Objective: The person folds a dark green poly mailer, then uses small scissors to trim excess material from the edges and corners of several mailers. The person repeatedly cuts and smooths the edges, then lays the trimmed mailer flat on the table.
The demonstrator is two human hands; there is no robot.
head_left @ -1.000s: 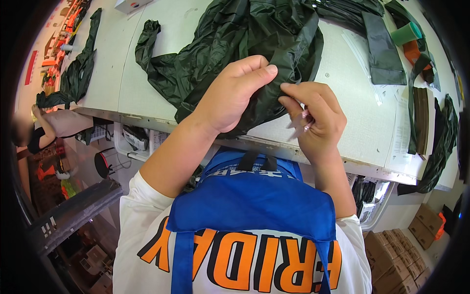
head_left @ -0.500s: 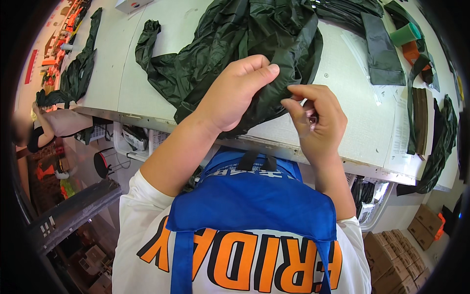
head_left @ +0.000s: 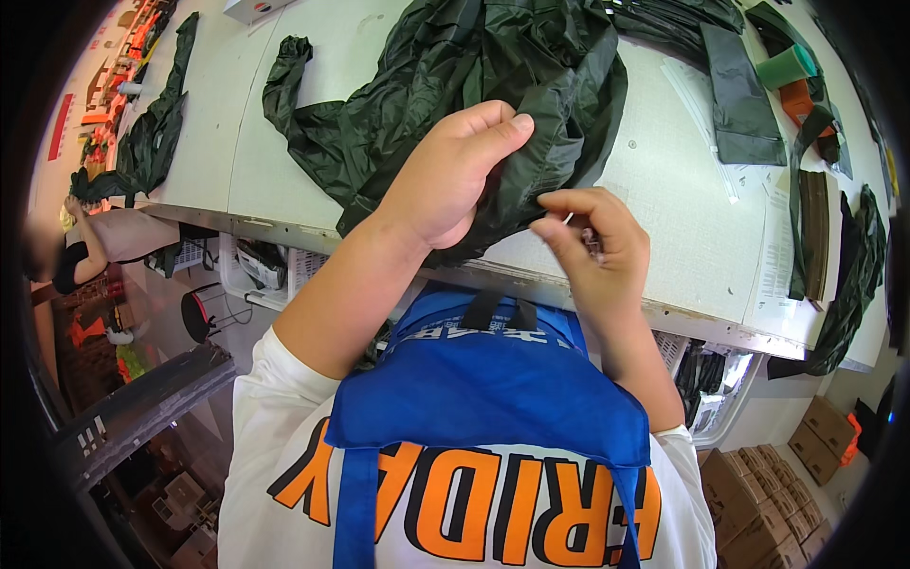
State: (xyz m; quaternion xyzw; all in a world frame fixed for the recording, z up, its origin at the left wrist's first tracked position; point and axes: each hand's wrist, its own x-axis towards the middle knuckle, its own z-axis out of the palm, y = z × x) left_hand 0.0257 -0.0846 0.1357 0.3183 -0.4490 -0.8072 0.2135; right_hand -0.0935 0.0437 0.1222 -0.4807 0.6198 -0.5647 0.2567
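Observation:
A thin, shiny dark green garment (head_left: 417,104) lies crumpled on the white table in front of me, one sleeve spread to the left. My left hand (head_left: 450,175) is closed on its front fold, thumb on top, the other fingers mostly hidden by the cloth. Just right of the cloth's lower edge is my right hand (head_left: 611,256), its thumb and forefinger brought close together by the fabric. A small shiny metal thing (head_left: 592,245) shows inside its curled fingers; its kind cannot be made out.
On the table's right lie more dark green pieces (head_left: 744,104), a green roll (head_left: 787,68) and a brown stack (head_left: 812,232). Another garment (head_left: 152,142) and a co-worker's arm (head_left: 87,237) appear at far left. Below the table edge (head_left: 692,321) hang white baskets (head_left: 308,270).
My right hand has moved left and slightly down along the garment's edge. The left hand has barely shifted, and the cloth beside its thumb has changed its folds.

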